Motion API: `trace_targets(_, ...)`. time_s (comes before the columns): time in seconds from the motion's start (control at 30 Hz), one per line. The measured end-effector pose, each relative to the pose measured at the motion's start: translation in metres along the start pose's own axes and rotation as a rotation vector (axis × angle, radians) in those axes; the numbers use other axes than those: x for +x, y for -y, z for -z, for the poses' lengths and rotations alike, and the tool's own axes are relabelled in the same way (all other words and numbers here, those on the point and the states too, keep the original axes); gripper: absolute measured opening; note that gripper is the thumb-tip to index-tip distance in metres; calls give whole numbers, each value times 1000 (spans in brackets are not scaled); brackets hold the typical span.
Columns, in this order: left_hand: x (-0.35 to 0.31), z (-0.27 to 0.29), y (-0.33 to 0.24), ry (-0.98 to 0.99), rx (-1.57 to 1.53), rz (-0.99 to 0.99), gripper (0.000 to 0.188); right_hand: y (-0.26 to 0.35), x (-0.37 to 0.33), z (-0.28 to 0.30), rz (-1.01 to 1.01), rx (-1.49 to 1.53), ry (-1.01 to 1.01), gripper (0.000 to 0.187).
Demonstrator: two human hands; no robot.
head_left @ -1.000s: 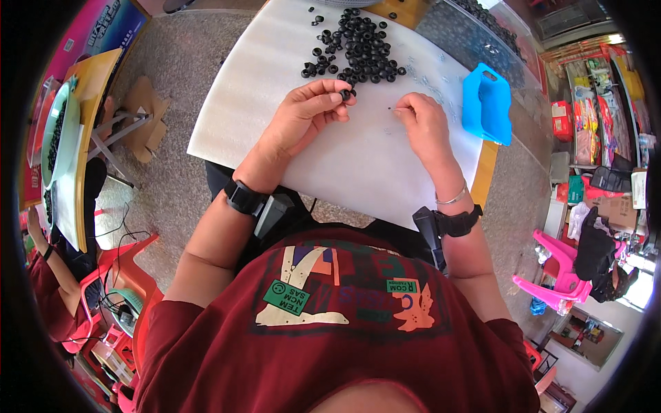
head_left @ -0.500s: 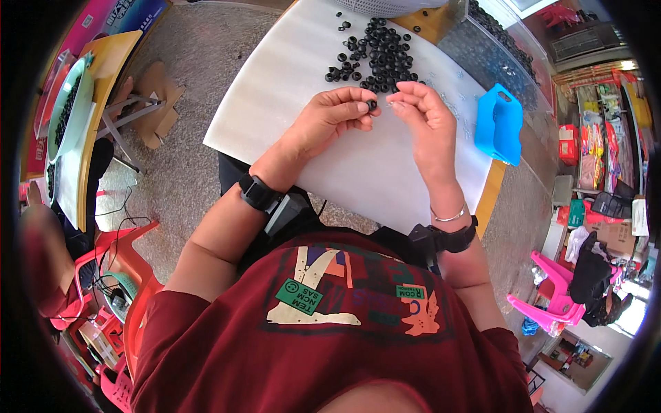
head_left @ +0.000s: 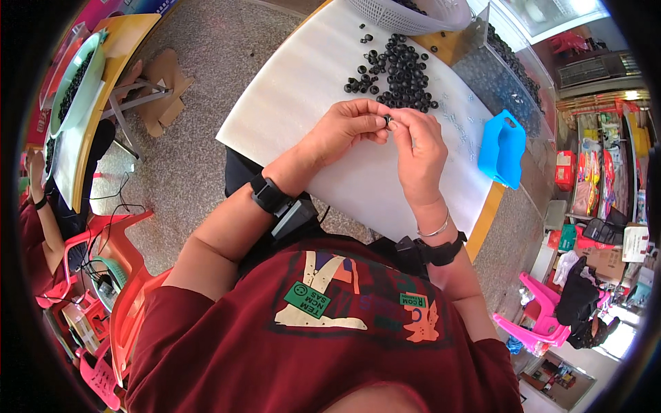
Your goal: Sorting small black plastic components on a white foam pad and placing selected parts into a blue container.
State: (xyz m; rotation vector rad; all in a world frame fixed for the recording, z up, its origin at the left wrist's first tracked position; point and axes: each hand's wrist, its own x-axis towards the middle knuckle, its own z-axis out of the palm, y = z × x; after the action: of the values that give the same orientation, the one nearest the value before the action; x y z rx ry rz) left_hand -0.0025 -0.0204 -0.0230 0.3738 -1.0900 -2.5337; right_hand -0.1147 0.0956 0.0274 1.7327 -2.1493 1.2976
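Note:
Above the white tabletop (head_left: 372,179), my two hands meet at the fingertips. My left hand (head_left: 348,131) pinches a small round black plastic part (head_left: 387,119) between thumb and forefinger. My right hand (head_left: 418,141) is closed too, its thumb and forefinger pressed against that part; whatever lies between them is hidden. Just beyond my hands a loose pile of similar black parts (head_left: 407,76) is spread on the tabletop. Tiny clear pieces (head_left: 460,127) lie scattered to the right of the pile.
A blue open holder (head_left: 501,151) stands at the table's right edge. Behind it is a clear bin (head_left: 492,76) containing black parts, with a pale perforated basket (head_left: 406,20) at the far edge. Leftward are a red chair (head_left: 131,275) and another person's arm (head_left: 48,220).
My right hand has closed in on my left, its fingertips now against the black part. Half a second ago they were apart, with a tiny clear piece seemingly in the right fingers.

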Motion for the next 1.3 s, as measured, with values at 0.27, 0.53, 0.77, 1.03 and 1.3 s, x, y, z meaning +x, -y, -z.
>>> trace_targets(0.27,-2,0,-1,22,40,-4,19,3,3,3,-604,595,131,13)
trace_targets(0.53,-4,-1,-1,38,36,-9,19,-7,9,7,-588,696,211,14)
trace_targets(0.77,-4,-1,-6,10,-24,8,19,-19,26,12,-562,556,121,11)
trace_targets(1.03,-5,1,-4,108,-9,45,19,-48,41,-24,89,-129,195,16)
trace_targets(1.3,-6,-1,-6,67,-3,64,19,-66,33,-9,-27,-147,201,16)
